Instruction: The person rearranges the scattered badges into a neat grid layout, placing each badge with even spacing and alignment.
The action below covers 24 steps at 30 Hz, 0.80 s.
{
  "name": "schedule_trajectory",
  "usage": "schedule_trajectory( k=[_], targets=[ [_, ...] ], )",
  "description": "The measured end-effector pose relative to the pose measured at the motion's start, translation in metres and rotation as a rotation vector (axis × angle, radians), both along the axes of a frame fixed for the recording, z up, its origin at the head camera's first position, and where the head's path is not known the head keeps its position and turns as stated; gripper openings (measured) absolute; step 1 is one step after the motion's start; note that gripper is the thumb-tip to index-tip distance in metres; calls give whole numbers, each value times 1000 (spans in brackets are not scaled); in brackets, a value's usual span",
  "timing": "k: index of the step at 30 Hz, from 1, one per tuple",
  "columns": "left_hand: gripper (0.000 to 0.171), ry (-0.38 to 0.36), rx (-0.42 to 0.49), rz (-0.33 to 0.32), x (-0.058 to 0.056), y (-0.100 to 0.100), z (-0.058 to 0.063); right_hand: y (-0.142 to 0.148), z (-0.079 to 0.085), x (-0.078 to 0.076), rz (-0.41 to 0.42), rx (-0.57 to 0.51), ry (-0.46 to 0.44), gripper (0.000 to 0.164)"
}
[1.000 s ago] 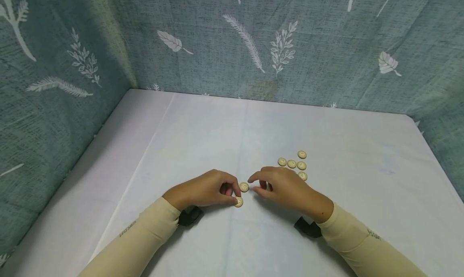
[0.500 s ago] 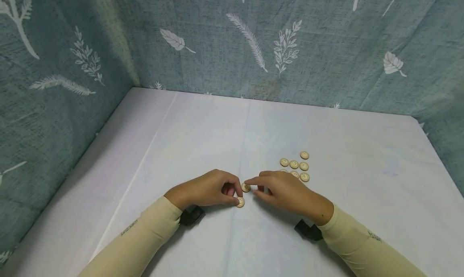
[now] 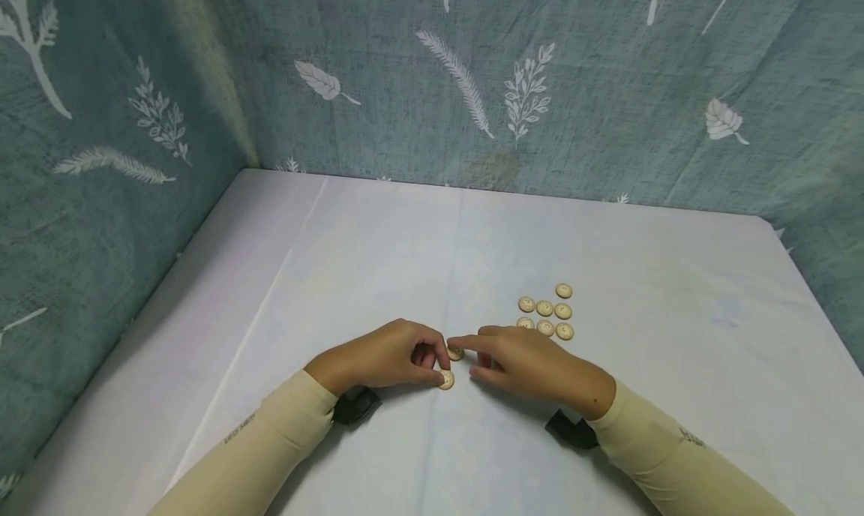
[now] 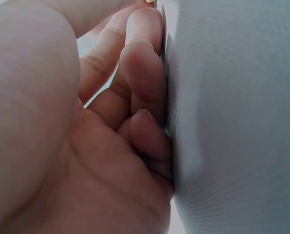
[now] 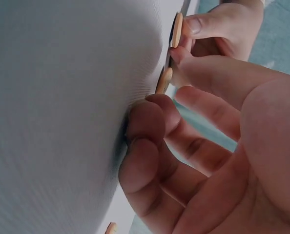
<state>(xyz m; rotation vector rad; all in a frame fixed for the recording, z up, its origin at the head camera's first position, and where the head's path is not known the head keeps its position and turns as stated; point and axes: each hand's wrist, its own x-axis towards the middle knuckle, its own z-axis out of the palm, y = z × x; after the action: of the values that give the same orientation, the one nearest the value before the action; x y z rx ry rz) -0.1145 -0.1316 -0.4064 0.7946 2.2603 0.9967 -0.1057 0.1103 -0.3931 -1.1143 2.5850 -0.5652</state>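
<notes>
My left hand (image 3: 388, 355) pinches a pale wooden button (image 3: 446, 379) at its left edge, low on the white tabletop. In the right wrist view this button (image 5: 177, 30) shows edge-on by the left thumb. A second wooden button (image 3: 455, 352) lies just beyond it, partly covered by the outstretched index finger of my right hand (image 3: 533, 362). The right thumb stands apart from that finger, and the other right fingers are bent under the palm. In the left wrist view, the curled fingers (image 4: 144, 68) rest along the cloth, with the button almost wholly out of frame.
Several matching buttons (image 3: 544, 308) lie in short rows beyond the right hand, with a single button (image 3: 563, 290) at their far right corner. A white cloth (image 3: 364, 238) covers the table. Green leaf-patterned fabric (image 3: 398, 73) hangs behind and at the sides.
My right hand has shifted slightly left and nearer, and its index finger has come onto the second button. More of the rowed buttons show. The left hand keeps its pinch in place.
</notes>
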Motion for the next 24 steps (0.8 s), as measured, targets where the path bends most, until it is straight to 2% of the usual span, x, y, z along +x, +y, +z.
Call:
schedule_trajectory(
  k=[4,8,14,19,24],
  targets=[
    [10,8,-4,-5,0,0,-1,0,-1,0,16,23,-12,42],
    [10,24,-1,4,0,0,-1,0,-2,-1,19,10,8,40],
    [10,10,-7,-2,1,0,-2,-1,-4,0,26,2,0,34],
    [12,38,-3,2,-1,0,-1,0,-3,-1,19,-21,25,31],
    [11,15,-1,-9,-1,1,-2,1,-3,-2,12,-12,6,25]
  ],
)
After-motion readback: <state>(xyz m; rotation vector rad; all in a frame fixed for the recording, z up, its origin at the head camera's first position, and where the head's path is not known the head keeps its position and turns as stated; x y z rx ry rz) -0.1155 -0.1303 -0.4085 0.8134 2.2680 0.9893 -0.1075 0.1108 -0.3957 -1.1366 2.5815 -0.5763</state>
